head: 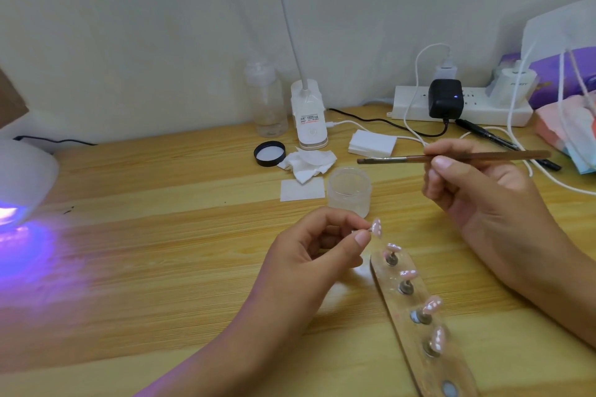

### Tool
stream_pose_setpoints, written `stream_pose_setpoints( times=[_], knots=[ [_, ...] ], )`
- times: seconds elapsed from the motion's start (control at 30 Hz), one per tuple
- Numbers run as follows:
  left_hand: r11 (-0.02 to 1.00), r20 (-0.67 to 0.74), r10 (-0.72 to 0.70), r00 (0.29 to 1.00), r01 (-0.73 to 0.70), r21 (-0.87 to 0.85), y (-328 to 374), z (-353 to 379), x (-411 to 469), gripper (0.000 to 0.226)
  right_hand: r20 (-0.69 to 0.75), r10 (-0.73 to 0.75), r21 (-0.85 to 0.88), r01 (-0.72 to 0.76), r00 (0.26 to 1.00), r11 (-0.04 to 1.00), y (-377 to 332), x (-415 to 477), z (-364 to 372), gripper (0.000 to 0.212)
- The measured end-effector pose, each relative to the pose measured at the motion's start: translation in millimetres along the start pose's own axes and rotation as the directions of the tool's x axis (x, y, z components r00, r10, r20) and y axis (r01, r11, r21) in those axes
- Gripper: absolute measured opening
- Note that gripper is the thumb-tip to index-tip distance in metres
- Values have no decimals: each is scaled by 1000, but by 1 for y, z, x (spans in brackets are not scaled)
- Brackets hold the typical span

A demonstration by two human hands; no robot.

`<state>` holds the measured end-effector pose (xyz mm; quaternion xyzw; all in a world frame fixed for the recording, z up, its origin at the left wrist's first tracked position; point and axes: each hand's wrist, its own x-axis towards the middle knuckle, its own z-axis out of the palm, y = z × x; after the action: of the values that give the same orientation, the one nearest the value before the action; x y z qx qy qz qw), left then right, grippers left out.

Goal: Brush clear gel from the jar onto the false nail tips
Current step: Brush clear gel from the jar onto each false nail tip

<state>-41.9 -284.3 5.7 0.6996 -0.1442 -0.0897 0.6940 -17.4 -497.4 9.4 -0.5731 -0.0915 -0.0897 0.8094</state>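
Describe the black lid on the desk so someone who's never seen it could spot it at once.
Find the white clip lamp standing at the back of the wooden table. Just left of its base the black lid lies flat, white liner facing up, beside crumpled tissue. It is the only round black thing; the open jar nearby is clear.

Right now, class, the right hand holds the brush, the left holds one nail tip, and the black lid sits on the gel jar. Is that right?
No. The head view shows the gel jar open, the black lid lying on the table apart from it. The right hand holds the brush, the left hand one nail tip.
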Motion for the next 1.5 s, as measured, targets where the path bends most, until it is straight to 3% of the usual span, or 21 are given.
stream_pose_setpoints(
  times=[0.2, 0.63, 0.83, 0.97, 1.07, 1.3, 1.5],
  knots=[
    [1000, -2, -6, 1000, 6, -28, 2, 0, -1, 8, 8, 87, 120, -88, 996, 989, -3, 3, 1, 14],
    [999, -4, -33, 999, 33, 19, 2, 1, -1, 7, 66, 59, -84, -54, 996, 995, -1, -4, 6, 24],
    [999, -2, -42, 999, 42, 22, 6, 1, -2, 12, -8, 25, -151, -26, 1000, 988, 2, -3, 3, 21],
    [999, -11, -44, 999, 44, 24, 6, 2, -2, 13, -78, 47, -33, -50, 996, 998, 0, 0, 3, 23],
    [998, -18, -46, 999, 47, 32, 7, 2, -2, 15, -45, 81, 29, -80, 996, 996, -3, -1, 4, 24],
    [998, -25, -41, 999, 42, 56, 9, 3, -2, 15, 64, 77, -96, -71, 995, 993, 0, -4, 7, 23],
    [998, -42, -53, 998, 55, 30, 10, 3, -1, 17, 31, 15, -172, -10, 999, 985, 1, -5, 5, 22]
  ],
)
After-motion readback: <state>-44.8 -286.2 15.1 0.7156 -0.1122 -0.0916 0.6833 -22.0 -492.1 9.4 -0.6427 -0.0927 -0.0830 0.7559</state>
